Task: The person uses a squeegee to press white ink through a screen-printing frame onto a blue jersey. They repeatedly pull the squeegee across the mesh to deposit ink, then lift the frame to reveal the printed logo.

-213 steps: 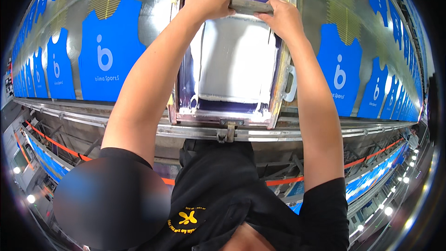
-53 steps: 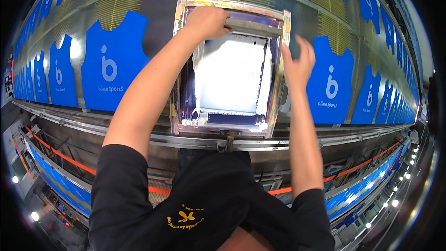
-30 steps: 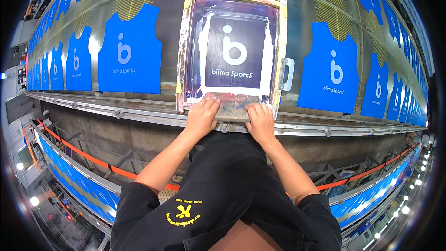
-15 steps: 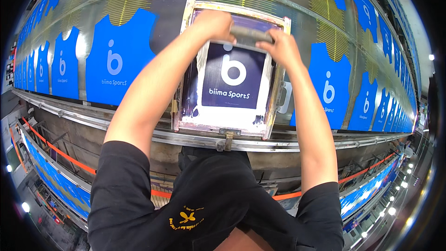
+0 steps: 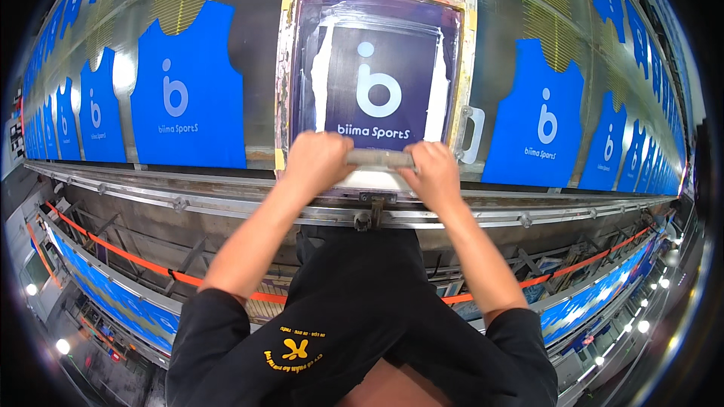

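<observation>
Fingers of both my left hand (image 5: pixel 315 160) and right hand (image 5: pixel 435 172) curled tight around the squeegee (image 5: pixel 379 159), so I could press it on the printing frame (image 5: pixel 284 75) just beyond them.

You had bright, even overhead light; glare streaked the glossy table (image 5: pixel 249 0). Fisheye bent the edges hard, the corners went black, and lamp spots flared below.

Printing screen frame (image 5: pixel 377 75) lay on the tabletop (image 5: pixel 249 0) between vest-shaped panels left (image 5: pixel 185 90) and right (image 5: pixel 539 124); squeegee (image 5: pixel 379 159) sat across its near edge, guide rail (image 5: pixel 226 203) before it.
</observation>
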Tool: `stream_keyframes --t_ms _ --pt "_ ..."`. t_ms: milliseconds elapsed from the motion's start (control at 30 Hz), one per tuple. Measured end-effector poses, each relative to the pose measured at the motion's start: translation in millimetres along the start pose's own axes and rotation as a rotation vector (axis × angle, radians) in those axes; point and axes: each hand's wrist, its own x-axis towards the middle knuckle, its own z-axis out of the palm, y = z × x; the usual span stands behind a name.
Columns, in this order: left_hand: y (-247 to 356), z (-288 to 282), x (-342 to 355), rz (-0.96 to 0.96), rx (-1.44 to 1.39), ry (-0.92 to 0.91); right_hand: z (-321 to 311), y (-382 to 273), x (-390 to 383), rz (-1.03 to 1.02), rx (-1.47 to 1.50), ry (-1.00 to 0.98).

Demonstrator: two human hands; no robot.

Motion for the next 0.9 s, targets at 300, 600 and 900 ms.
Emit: stream_keyframes --t_ms 300,600,900 --pt "-105 -167 123 -0.008 0.097 0.136 -46 -6 231 0.124 -0.069 0.055" --pt "53 85 -58 -0.023 0.021 0.191 43 26 -100 -0.093 -0.094 0.151" --pt "383 169 -472 -0.064 -0.08 -0.055 -99 -164 -585 0.119 0.025 -0.22"
